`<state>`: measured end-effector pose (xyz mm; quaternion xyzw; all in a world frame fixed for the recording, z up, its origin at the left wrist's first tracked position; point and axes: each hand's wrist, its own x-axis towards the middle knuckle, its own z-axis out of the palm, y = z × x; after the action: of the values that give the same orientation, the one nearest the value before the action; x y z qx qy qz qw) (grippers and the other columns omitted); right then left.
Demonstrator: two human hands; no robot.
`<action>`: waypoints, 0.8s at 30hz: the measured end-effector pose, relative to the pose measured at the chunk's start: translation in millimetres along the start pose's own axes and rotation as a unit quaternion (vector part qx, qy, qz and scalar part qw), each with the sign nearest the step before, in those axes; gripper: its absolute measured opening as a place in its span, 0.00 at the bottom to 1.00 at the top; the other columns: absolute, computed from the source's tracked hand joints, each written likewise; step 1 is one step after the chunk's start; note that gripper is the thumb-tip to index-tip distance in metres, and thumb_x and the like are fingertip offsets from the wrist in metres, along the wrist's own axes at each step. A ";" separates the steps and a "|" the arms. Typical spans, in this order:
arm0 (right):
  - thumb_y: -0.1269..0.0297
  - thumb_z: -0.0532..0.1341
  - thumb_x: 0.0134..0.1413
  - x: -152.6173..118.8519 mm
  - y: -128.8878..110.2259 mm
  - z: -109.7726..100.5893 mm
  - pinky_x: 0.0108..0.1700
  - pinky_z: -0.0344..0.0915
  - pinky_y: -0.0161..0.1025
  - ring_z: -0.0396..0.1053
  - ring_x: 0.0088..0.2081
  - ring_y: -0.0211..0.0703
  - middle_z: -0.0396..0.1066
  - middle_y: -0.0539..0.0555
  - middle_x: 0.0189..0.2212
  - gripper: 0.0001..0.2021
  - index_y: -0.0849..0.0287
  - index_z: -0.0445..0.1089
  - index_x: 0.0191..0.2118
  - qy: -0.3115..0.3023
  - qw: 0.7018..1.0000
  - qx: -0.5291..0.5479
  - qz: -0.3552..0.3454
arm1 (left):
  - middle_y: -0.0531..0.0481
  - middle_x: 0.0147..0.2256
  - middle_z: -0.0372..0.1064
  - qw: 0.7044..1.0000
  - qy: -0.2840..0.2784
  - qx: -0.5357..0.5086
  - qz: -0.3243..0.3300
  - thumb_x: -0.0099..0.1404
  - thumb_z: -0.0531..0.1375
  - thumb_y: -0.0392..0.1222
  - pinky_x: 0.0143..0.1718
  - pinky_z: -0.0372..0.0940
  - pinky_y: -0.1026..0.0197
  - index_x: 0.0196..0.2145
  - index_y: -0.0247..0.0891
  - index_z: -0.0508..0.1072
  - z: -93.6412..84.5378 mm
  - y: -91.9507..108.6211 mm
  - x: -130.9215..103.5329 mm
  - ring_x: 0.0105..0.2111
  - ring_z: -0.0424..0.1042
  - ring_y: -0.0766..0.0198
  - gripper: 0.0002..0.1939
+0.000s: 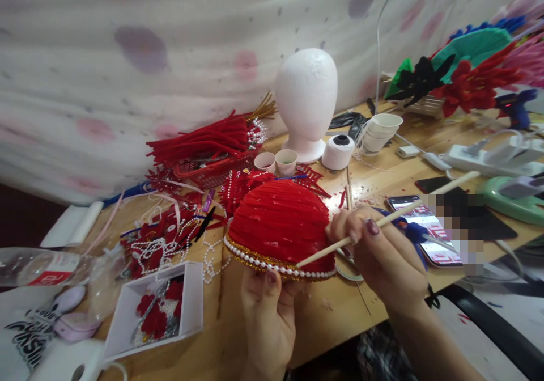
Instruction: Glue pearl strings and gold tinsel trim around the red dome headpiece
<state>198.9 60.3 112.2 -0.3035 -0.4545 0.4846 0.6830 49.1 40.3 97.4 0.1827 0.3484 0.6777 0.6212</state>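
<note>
My left hand [270, 313] grips the lower rim of a red dome-shaped cap [278, 216], thumb at the front edge and the other fingers underneath. The cap's surface is ribbed, and a gold band [242, 253] and a string of white pearl beads [259, 263] run round its rim. Between the thumb and fingers of my right hand [378, 250] is a pale wooden chopstick [403, 214], slanted down to the left. Its tip meets the bead trim. A blue tool [414, 231] shows partly behind my right hand; whether the hand touches it cannot be made out.
Behind the cap stand a white foam head [306, 97], a thread cone [338, 153] and paper cups [378, 134]. Red stems fill a basket [212, 168]. On the left are a white box [195, 301] and a plastic bottle [46, 267]; a phone [425, 228] lies right.
</note>
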 end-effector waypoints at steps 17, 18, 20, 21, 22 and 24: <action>0.54 0.61 0.64 3.6 -9.3 -8.4 0.29 0.54 0.41 0.53 0.24 0.42 0.56 0.48 0.19 0.18 0.54 0.67 0.24 0.115 0.993 0.004 -0.037 | 0.53 0.34 0.82 1.000 0.005 -0.016 0.015 0.51 0.76 0.44 0.33 0.77 0.67 0.38 0.49 0.82 -1.8 -0.4 0.1 0.32 0.82 0.63 0.15; 0.54 0.61 0.64 3.5 -11.3 -8.1 0.29 0.55 0.41 0.53 0.24 0.42 0.55 0.48 0.19 0.19 0.54 0.66 0.23 0.119 0.992 -0.006 -0.043 | 0.53 0.34 0.82 1.000 0.009 -0.013 0.015 0.51 0.76 0.44 0.34 0.77 0.66 0.38 0.49 0.82 -2.7 -1.7 -0.3 0.33 0.82 0.63 0.16; 0.53 0.61 0.65 0.5 -14.0 -8.3 0.29 0.56 0.41 0.54 0.24 0.42 0.55 0.48 0.18 0.21 0.55 0.64 0.21 0.114 0.991 -0.039 -0.052 | 0.51 0.36 0.82 1.000 0.013 -0.004 0.006 0.50 0.77 0.45 0.37 0.77 0.66 0.38 0.47 0.82 -5.6 -5.6 -1.2 0.35 0.82 0.63 0.17; 0.53 0.60 0.66 -2.2 -14.8 -9.0 0.29 0.57 0.41 0.56 0.25 0.42 0.56 0.48 0.19 0.22 0.55 0.63 0.20 0.106 0.991 -0.062 -0.050 | 0.50 0.37 0.83 1.000 0.011 0.005 -0.003 0.50 0.77 0.44 0.39 0.76 0.67 0.39 0.46 0.82 -7.2 -8.0 -1.7 0.37 0.82 0.63 0.18; 0.53 0.59 0.66 -5.2 -15.2 -10.2 0.28 0.58 0.41 0.58 0.25 0.42 0.57 0.49 0.20 0.23 0.55 0.63 0.20 0.097 0.991 -0.088 -0.040 | 0.50 0.38 0.83 1.000 0.007 0.014 -0.013 0.49 0.77 0.44 0.41 0.76 0.67 0.40 0.45 0.81 -8.8 -10.5 -2.3 0.39 0.82 0.62 0.19; 0.52 0.58 0.68 -11.1 -16.2 -13.4 0.26 0.57 0.39 0.60 0.25 0.41 0.60 0.49 0.22 0.22 0.55 0.65 0.23 0.076 0.987 -0.143 0.000 | 0.48 0.40 0.83 0.999 -0.009 0.033 -0.034 0.48 0.78 0.44 0.44 0.75 0.65 0.42 0.44 0.81 -10.1 -14.9 -4.2 0.42 0.81 0.60 0.22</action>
<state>216.2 44.7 117.1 -0.4341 -0.4657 0.3897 0.6654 53.6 33.6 80.8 0.1973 0.3705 0.6429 0.6407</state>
